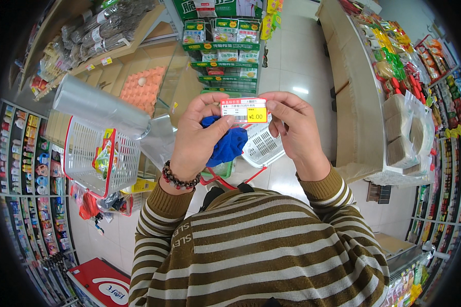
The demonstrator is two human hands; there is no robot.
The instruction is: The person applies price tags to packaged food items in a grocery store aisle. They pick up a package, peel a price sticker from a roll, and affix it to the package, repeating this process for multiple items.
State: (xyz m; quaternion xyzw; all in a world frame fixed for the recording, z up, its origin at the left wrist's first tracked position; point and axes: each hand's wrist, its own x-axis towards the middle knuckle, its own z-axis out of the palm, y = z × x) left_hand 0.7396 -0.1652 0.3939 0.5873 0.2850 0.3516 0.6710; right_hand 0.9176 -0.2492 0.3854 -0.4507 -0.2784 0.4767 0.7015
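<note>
A small shelf price label (238, 111), white with red and yellow fields and printed writing, is held up level in front of me. My left hand (199, 134), with a beaded bracelet at the wrist, pinches its left end between thumb and fingers. That same hand also keeps a crumpled blue cloth (227, 147) tucked under the palm, hanging below the label. At the label's right end my right hand (297, 128) grips the edge with thumb and forefinger. Its other fingers are curled. Below the hands stands a white plastic shopping basket (264, 147) with red handles, partly hidden by them.
A green rack (224, 46) of packaged food stands ahead. To the left are a plastic bag roll (100, 103), an orange egg tray (144, 86) with an egg, and another white basket (88, 161) holding a packet. A long counter (353, 115) with goods runs along the right.
</note>
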